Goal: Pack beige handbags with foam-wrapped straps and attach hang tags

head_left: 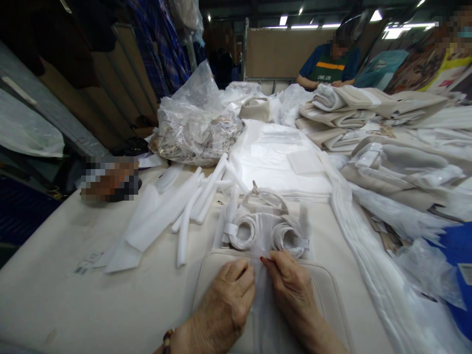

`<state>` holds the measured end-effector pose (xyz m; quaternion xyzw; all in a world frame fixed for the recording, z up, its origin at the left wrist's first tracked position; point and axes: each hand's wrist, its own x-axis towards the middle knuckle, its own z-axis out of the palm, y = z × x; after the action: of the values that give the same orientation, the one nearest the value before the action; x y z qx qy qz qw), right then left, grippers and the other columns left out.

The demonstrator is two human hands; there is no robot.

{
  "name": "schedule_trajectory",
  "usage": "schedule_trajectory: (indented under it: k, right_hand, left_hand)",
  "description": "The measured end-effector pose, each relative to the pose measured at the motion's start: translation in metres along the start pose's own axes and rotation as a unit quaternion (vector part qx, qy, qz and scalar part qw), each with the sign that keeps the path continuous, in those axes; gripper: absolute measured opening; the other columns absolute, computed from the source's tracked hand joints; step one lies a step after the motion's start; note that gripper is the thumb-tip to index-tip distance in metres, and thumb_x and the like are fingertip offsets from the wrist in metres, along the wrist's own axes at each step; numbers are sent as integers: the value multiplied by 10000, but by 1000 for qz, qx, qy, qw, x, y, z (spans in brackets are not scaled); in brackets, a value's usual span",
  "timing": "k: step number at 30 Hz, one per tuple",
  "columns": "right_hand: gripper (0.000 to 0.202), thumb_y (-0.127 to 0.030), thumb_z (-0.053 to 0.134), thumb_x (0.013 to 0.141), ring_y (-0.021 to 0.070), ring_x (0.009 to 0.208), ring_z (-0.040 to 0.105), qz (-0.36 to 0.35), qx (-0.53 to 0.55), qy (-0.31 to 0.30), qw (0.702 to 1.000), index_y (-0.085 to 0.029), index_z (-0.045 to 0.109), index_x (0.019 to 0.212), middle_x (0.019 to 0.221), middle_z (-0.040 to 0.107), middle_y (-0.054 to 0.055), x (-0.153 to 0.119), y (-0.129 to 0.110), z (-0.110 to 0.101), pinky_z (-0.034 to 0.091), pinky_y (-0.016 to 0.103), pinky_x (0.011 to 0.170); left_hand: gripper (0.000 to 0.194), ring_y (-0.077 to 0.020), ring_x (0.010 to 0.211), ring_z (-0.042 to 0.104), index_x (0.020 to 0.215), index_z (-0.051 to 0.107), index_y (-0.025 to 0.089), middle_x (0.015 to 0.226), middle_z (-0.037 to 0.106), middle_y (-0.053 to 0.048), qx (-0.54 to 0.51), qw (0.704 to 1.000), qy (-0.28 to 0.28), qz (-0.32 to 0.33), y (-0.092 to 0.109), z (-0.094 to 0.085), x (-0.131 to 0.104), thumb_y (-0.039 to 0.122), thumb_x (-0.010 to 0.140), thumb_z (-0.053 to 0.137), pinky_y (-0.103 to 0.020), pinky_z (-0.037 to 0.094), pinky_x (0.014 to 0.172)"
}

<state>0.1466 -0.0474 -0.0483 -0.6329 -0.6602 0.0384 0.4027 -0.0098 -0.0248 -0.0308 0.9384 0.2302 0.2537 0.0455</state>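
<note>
My left hand [226,300], a beaded bracelet [167,341] at its wrist, had its fingers drawn together on the left edge of a long, translucent white plastic strip [262,290]. My right hand [295,290] pinched the right edge with thumb and finger. The strip ran over a flat beige bag panel [324,282] with rounded corners, between two rolled beige straps [245,233] just past my fingertips.

From the left, on the cream-covered table [73,246], lay thin white sheets [147,236], then slim white foam-like tubes [183,241], with a heap of crumpled clear plastic [199,123] behind them. Beyond the straps was a flat stack of smooth white sheets [280,179]. Farther right, a person in a dark green apron [328,69] bent behind piled, folded beige pieces [398,157], some wrapped in plastic.
</note>
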Motion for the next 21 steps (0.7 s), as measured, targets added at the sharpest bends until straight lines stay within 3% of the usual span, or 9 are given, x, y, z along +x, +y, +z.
schedule_trajectory:
  k: [7, 12, 17, 21]
  right_hand:
    - [334, -231, 361, 941, 108, 492, 522, 28, -50, -7, 998, -182, 526, 654, 580, 514, -6, -2, -5, 5, 358, 201, 501]
    - [356, -213, 347, 932, 117, 485, 513, 29, -85, -18, 996, -197, 486, 604, 567, 509, 2, -1, -4, 8, 339, 217, 489]
    - [349, -204, 341, 923, 119, 467, 508, 23, -83, -19, 996, -203, 473, 600, 552, 507, 2, 1, -3, 8, 343, 220, 476]
    - [330, -210, 334, 924, 128, 478, 537, 20, -88, 8, 996, -205, 471, 623, 550, 529, 5, 2, -5, 9, 362, 223, 482]
  left_hand:
    - [326, -251, 982, 489, 811, 642, 74, 909, 622, -134, -3, 1000, -4, 2, -2, 2, -3, 56, 851, 319, -366, 523, 813]
    - [260, -232, 841, 528, 753, 607, 98, 784, 591, -107, -47, 996, -50, -50, 3, -4, 7, 18, 763, 360, -364, 542, 724]
    - [356, -245, 1015, 521, 987, 602, 22, 977, 622, -158, 34, 995, 85, -38, 14, 13, 13, 44, 836, 280, -357, 497, 860]
    - [398, -219, 1046, 526, 1083, 586, 43, 1043, 640, -126, 107, 991, 65, -36, 14, 27, 6, 60, 885, 241, -329, 445, 911]
